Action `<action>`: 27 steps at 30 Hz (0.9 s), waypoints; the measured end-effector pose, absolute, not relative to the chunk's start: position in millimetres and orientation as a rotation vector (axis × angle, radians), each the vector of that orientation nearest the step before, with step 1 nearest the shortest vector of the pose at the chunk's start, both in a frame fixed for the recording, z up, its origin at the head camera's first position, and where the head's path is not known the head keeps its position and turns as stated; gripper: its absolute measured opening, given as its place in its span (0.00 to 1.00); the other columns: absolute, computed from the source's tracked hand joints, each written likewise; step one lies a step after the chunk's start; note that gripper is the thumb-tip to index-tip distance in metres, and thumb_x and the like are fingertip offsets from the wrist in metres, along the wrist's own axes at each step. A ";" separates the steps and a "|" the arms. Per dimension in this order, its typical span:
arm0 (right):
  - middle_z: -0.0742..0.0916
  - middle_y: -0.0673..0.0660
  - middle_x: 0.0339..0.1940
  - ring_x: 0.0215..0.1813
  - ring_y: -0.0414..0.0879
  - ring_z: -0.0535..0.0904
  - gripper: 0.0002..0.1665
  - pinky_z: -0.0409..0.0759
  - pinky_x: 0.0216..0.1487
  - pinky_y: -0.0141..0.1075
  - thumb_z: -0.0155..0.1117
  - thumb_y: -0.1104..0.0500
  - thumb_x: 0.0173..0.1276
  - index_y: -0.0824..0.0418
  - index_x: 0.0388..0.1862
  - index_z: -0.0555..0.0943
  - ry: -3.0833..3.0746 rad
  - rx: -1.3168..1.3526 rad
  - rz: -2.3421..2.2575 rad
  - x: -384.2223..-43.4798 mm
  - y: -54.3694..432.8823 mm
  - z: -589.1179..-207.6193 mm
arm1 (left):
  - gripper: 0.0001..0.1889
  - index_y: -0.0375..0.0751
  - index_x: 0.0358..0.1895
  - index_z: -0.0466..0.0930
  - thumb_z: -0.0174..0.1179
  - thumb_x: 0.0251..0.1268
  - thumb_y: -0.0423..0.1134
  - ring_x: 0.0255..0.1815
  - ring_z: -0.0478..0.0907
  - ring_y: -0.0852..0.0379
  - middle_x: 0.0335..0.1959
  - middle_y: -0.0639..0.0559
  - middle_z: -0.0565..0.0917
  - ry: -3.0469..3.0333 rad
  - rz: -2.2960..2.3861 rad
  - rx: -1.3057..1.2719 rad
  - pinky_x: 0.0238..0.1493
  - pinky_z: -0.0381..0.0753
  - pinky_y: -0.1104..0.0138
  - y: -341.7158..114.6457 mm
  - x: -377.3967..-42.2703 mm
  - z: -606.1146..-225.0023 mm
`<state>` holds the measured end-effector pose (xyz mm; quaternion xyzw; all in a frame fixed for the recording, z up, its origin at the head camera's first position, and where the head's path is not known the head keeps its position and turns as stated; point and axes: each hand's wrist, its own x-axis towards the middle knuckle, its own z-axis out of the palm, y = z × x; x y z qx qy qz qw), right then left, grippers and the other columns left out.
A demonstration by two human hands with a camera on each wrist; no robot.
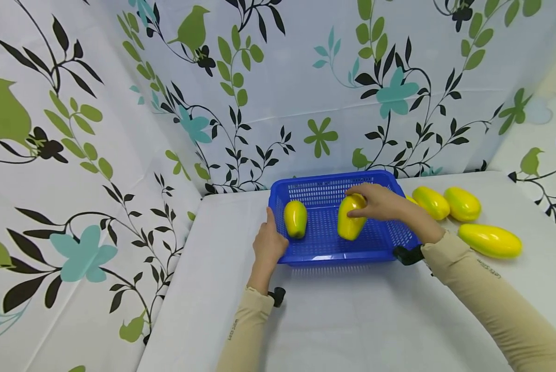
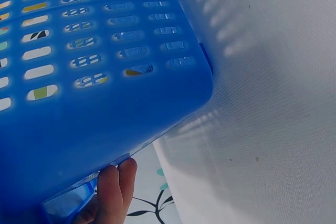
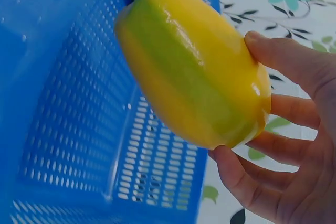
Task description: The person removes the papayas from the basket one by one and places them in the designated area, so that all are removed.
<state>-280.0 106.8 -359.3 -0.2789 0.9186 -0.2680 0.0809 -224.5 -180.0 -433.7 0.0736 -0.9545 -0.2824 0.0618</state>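
Left hand (image 1: 269, 245) fingers mostly hidden, gripping blue basket (image 1: 329, 257) rim; right hand (image 1: 380, 202) fingers curled around yellow-green fruit (image 1: 350, 217).

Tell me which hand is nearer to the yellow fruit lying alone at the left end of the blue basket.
Left. The left hand grips the basket rim right beside that fruit. The right hand is further along, holding another fruit over the basket's middle.

Glossy fruit (image 3: 194, 77), perforated plastic basket (image 1: 333, 254)
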 end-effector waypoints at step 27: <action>0.73 0.73 0.64 0.60 0.73 0.68 0.40 0.69 0.56 0.66 0.65 0.46 0.69 0.70 0.70 0.67 2.925 -0.435 -0.975 -242.3 252.8 -337.3 | 0.46 0.35 0.78 0.49 0.60 0.55 0.27 0.28 0.74 0.45 0.45 0.32 0.79 -2.881 -0.844 0.187 0.32 0.78 0.52 -179.3 -224.1 -438.2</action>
